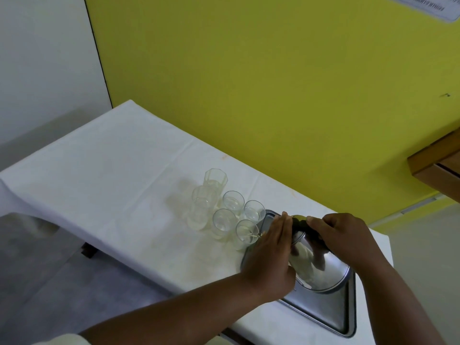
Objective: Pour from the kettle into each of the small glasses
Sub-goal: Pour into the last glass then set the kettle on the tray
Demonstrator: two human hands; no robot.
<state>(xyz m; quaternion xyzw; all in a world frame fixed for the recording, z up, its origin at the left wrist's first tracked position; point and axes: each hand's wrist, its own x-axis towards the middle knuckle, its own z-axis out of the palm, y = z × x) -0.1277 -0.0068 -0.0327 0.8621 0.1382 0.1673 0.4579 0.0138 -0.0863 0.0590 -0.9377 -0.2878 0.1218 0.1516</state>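
A shiny steel kettle [316, 265] is tilted to the left above the metal tray [331, 317]. My right hand [341, 235] grips its dark handle at the top. My left hand [271, 255] lies flat against the kettle's left side. The spout is at the rim of the nearest small glass [245, 234], and a thin stream shows there. Three more small clear glasses [224, 222] stand close behind and to the left of it. Two taller faceted glasses [215, 181] stand at the back of the group.
A white cloth [112, 183] covers the table, with faint stains near the glasses. A yellow wall [273, 83] runs along the table's far side. A wooden edge [435, 165] juts in at the right. The table's near edge drops to a grey floor.
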